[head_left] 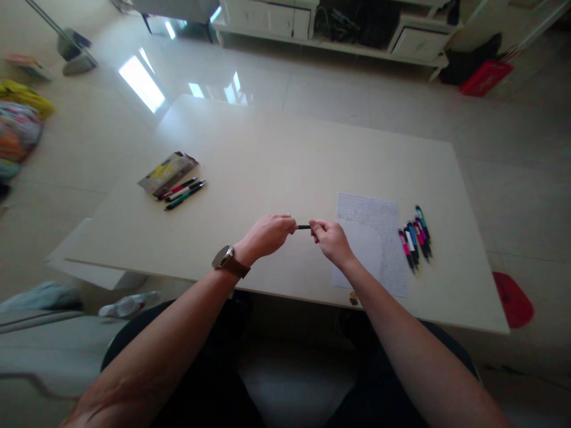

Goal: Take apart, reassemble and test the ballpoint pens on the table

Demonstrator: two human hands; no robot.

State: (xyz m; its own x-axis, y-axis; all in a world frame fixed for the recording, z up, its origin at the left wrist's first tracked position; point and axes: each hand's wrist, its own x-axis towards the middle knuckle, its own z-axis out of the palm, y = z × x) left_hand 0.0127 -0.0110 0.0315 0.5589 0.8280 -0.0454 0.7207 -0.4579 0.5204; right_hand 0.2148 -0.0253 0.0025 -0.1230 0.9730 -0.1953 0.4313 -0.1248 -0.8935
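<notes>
A thin black pen [304, 227] spans the gap between my two hands, above the front half of the white table [285, 160]. My left hand [273, 233], with a watch on its wrist, is closed on the pen's left end. Closed on its right end is my right hand [329, 238]. The fingers hide both ends of the pen. Just right of my right hand lies a sheet of written paper [390, 238], with a blank white area over its lower left part. Several pens [413, 241] with coloured parts lie beside the paper's right edge.
At the table's left are a yellow-grey box [167, 172] and several pens [185, 194]. A small dark and yellow item [354, 298] sits at the front edge. Beyond the table stands a white cabinet [267, 18]. A red stool-like object [513, 300] is at the right.
</notes>
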